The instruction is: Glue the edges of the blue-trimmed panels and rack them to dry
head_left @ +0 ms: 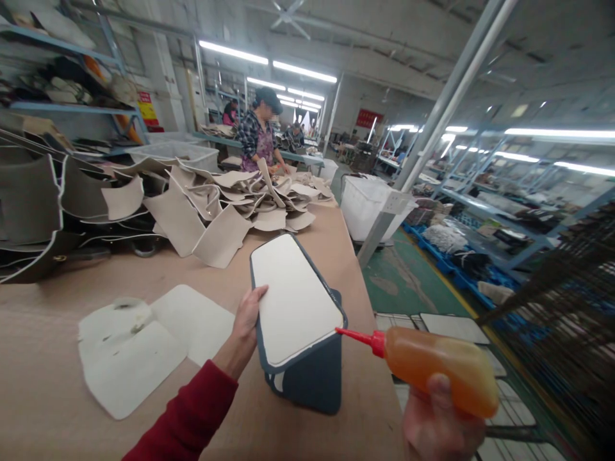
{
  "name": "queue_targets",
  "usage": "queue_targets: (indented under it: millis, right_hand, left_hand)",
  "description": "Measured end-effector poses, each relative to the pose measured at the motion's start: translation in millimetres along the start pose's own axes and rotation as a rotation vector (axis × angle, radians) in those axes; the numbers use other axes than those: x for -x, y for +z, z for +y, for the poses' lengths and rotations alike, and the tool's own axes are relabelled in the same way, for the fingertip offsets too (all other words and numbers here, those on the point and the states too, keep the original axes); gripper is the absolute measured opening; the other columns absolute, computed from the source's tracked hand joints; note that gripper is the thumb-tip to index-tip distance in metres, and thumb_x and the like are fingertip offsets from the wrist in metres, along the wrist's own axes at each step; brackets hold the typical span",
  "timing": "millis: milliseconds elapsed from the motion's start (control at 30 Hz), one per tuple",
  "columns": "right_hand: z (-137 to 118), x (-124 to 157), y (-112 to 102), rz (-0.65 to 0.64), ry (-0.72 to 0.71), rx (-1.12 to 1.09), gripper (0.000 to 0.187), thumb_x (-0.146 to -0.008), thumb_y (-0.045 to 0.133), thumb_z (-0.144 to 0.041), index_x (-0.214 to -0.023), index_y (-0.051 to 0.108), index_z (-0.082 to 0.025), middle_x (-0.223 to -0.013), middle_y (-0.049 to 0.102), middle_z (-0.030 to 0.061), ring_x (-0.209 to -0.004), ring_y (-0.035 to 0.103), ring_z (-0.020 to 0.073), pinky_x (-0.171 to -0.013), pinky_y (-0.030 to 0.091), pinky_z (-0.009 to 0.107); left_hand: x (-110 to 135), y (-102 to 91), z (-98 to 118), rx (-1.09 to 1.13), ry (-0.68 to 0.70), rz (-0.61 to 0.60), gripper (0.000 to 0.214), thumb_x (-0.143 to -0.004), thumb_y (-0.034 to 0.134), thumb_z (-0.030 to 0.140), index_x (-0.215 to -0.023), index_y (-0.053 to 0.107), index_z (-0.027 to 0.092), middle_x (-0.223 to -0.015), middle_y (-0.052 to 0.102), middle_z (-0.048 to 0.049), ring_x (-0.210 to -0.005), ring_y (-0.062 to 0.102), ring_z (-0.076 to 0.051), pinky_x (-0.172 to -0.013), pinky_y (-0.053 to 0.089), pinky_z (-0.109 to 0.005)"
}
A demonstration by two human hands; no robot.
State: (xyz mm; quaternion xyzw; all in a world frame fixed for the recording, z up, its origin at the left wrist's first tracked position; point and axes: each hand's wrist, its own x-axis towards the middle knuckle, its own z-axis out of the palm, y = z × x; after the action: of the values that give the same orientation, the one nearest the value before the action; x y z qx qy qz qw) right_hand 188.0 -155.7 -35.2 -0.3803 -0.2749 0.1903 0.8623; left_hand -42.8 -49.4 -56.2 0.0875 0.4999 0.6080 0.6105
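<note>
A dark blue folded panel with a white face (298,301) is tilted above the table, its lower flap (314,374) hanging below. My left hand (248,323) grips its left edge, thumb on the white face. In my right hand (444,410) is a squeeze bottle (439,362) of amber liquid, lying nearly level. Its red nozzle tip meets the panel's lower right corner. A pale wet-looking line runs along the panel's bottom edge. Flat white sheets (134,358) lie on the table left of my left arm.
Beige cut pieces (221,237) are heaped across the wooden table (38,333), with dark curved panels (29,198) at the left. A person (259,134) stands beyond the heap. A white bin (365,208) and a slanted metal post (432,121) stand past the table's right edge.
</note>
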Motion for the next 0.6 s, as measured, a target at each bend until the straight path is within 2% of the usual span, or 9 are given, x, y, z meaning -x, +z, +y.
queue_targets:
  millis: [100, 300, 433, 600]
  right_hand:
    - [-1.3, 3.0, 1.9, 0.021, -0.007, 0.007, 0.029, -0.066, 0.076, -0.016, -0.092, 0.065, -0.024, -0.096, 0.067, -0.0049, -0.088, 0.062, 0.0135, -0.077, 0.052, 0.022]
    - [1.6, 6.3, 2.6, 0.041, -0.033, 0.066, 0.031, -0.065, 0.076, -0.017, -0.092, 0.061, -0.021, -0.102, 0.067, -0.0005, -0.090, 0.062, 0.0170, -0.075, 0.053, 0.025]
    - [4.8, 7.6, 1.4, 0.087, -0.030, 0.052, 0.037, -0.060, 0.079, -0.015, -0.092, 0.062, -0.019, -0.093, 0.067, -0.0025, -0.081, 0.062, 0.0126, -0.075, 0.052, 0.019]
    - [8.6, 9.3, 0.7, 0.079, -0.041, 0.022, 0.040, -0.056, 0.083, -0.018, -0.091, 0.063, -0.016, -0.085, 0.066, -0.0029, -0.075, 0.062, 0.0113, -0.070, 0.053, 0.019]
  left_hand:
    - [2.7, 2.9, -3.3, 0.035, 0.002, 0.022, 0.016, -0.082, 0.054, 0.010, -0.097, 0.057, 0.013, -0.052, 0.061, 0.0020, -0.038, 0.057, -0.012, -0.042, 0.048, -0.020]
    - [6.6, 7.5, -4.6, 0.082, 0.000, 0.057, 0.019, -0.083, 0.052, 0.009, -0.102, 0.057, 0.013, -0.054, 0.062, 0.0022, -0.040, 0.058, -0.011, -0.045, 0.050, -0.020]
    - [3.2, 9.0, -7.5, 0.096, 0.011, 0.082, 0.017, -0.083, 0.052, 0.009, -0.099, 0.057, 0.011, -0.054, 0.061, 0.0023, -0.040, 0.057, -0.010, -0.045, 0.049, -0.020]
    - [-1.8, 10.3, -11.0, 0.105, 0.021, 0.104, 0.013, -0.082, 0.051, 0.009, -0.094, 0.057, 0.010, -0.053, 0.060, 0.0024, -0.038, 0.055, -0.010, -0.044, 0.049, -0.020]
